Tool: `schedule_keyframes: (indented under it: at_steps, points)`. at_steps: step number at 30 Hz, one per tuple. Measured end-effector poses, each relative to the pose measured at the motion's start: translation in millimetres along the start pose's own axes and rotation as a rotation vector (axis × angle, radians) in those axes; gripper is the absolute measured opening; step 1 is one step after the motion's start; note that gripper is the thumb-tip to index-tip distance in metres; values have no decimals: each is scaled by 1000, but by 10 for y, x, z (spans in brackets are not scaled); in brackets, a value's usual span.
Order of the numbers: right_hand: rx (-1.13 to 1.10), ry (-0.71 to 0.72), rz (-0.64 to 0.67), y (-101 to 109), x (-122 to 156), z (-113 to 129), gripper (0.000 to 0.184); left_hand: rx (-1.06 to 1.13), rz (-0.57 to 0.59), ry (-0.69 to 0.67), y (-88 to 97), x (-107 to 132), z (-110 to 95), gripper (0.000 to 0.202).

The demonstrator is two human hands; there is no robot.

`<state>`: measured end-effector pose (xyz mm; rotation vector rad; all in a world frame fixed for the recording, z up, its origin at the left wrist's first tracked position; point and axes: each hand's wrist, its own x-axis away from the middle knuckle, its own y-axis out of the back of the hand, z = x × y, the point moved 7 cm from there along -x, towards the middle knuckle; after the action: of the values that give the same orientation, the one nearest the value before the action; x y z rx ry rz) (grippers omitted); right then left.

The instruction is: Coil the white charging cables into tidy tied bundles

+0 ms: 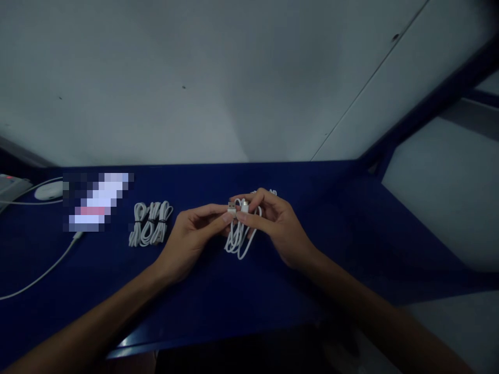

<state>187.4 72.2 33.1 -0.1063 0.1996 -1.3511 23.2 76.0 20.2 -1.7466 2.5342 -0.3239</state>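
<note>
A white USB cable (240, 243) hangs in loose loops between my two hands, above the blue table. My left hand (198, 228) is closed on it, thumb pressed by the flat metal USB plug. From the other side my right hand (278, 223) pinches the same cable near its second plug, which stands upright beside the first. Both plugs point away from me. Behind my right fingers part of another white cable (274, 193) shows; the rest is hidden. Left of my left hand lie several white cable bundles (150, 223), folded and bound with black ties.
A blurred-out phone-like device (97, 202) with a lit screen lies at the left, a white cord (54, 272) plugged into it. Beyond it are a white rounded object (49, 190) and a white power strip (13, 187). A grey wall (175, 104) rises behind the blue table (218, 301).
</note>
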Motion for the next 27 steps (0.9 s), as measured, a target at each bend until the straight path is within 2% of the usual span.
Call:
schedule_keyframes:
  at_steps: [11, 27]
  points:
    - [-41, -146, -30, 14, -4, -128, 35, 4, -3, 39, 9, -20, 81, 26]
    - [-23, -145, -35, -1, 4, -122, 39, 82, -2, 88, -23, -25, 98, 23]
